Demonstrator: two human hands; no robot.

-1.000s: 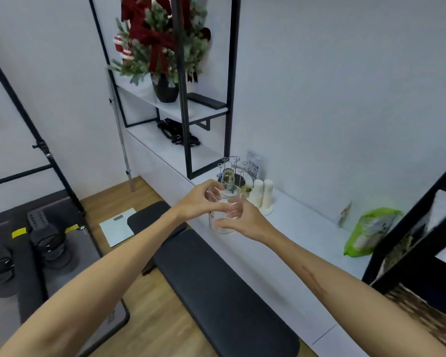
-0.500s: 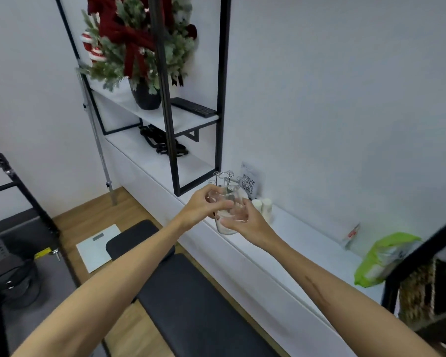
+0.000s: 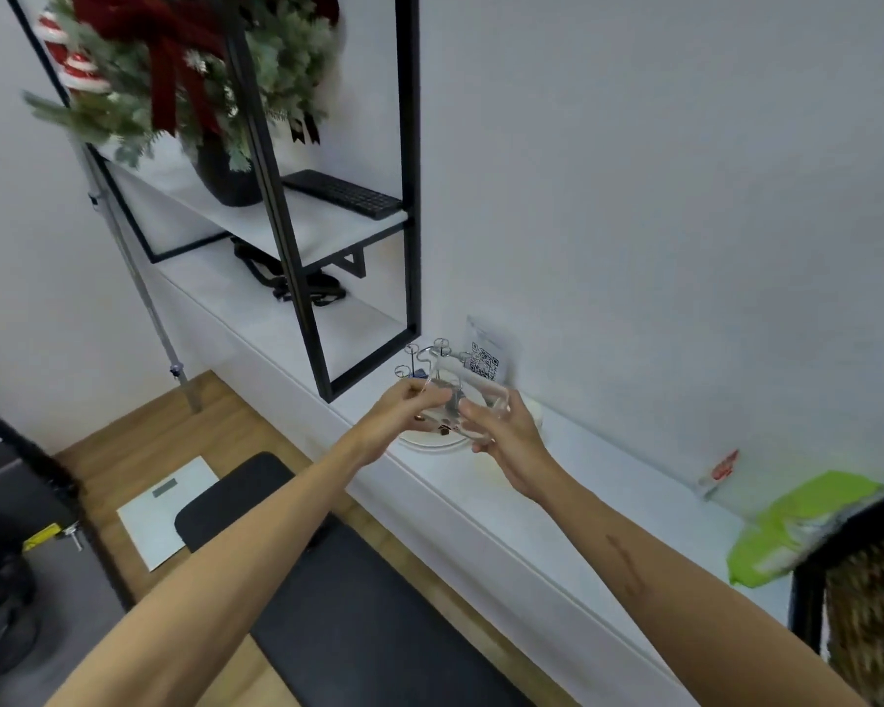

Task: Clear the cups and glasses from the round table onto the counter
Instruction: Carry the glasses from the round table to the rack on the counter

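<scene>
Clear glass (image 3: 468, 400) is held tilted between both hands, just above the white table (image 3: 557, 507) by the wire rack (image 3: 424, 359). Left hand (image 3: 404, 415) is curled on its near side, right hand (image 3: 501, 431) is wrapped round the far side. Glass is not yet set down; delivery judged nearly done. Round table is out of view, so remaining cups cannot be told.

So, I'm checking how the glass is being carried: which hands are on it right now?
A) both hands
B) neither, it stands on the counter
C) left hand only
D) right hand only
A: the left hand and right hand both grip the clear glass, tilted, above the white counter.
</scene>
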